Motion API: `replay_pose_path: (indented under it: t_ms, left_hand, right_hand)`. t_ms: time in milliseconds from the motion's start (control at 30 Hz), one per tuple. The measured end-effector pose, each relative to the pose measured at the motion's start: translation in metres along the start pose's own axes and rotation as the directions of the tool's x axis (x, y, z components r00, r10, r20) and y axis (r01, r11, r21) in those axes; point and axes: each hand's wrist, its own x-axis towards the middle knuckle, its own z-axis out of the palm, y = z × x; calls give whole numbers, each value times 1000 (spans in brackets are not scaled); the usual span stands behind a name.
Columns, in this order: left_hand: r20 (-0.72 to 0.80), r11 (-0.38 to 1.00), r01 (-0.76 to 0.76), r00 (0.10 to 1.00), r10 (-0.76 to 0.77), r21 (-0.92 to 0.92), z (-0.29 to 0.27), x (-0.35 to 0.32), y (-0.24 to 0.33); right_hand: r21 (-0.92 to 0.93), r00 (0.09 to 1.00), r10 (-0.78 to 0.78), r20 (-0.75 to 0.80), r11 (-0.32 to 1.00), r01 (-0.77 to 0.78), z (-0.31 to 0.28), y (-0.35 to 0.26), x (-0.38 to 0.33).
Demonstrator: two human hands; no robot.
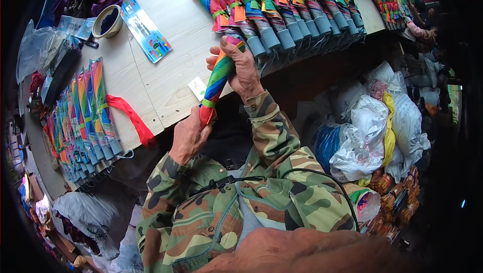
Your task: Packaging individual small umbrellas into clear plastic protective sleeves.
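Note:
Between my two hands, just over the table's front edge, is a folded rainbow-striped umbrella (219,79) with a green strap round it. My right hand (240,67) wraps its upper part, some fingers showing on the far side. Lower down, my left hand (190,134) is closed round the end near my body, which its fingers mostly hide. A small white tag (197,88) with a green mark lies beside the umbrella. Beyond my right hand, several strapped rainbow umbrellas (271,1) with grey-blue handles lie in a row on the table (156,89).
More rainbow umbrellas (85,117) lie at the left table edge, beside a red ribbon (132,120). A bowl (107,21) with dark contents and a blue printed sheet (146,29) sit farther back. Stuffed white plastic bags (359,140) stand right of me, near bundled brown rods (402,197).

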Motion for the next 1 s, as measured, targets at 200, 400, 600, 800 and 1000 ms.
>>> replay_pose_path:
  t_ms: [200, 400, 600, 800, 1000]
  left_hand:
    - [208, 706, 190, 976, -62, -682, -17, -10, 5]
    - [-74, 932, -104, 994, 84, -348, 25, -11, 4]
    - [-243, 986, 111, 967, -78, 123, 27, 6, 18]
    - [8, 976, 68, 997, -71, 206, -30, 14, 21]
    - [-199, 901, -23, 977, -71, -433, -61, 56, 21]
  right_hand:
    - [437, 947, -10, 322, 888, -140, 11, 6, -2]
    - [389, 905, -55, 422, 913, -126, 38, 7, -9]
    - [-123, 995, 63, 73, 991, -54, 48, 26, -21]
    - [-263, 909, 308, 281, 936, -235, 0, 9, -35]
    - [-414, 714, 536, 451, 834, -364, 11, 28, -59]
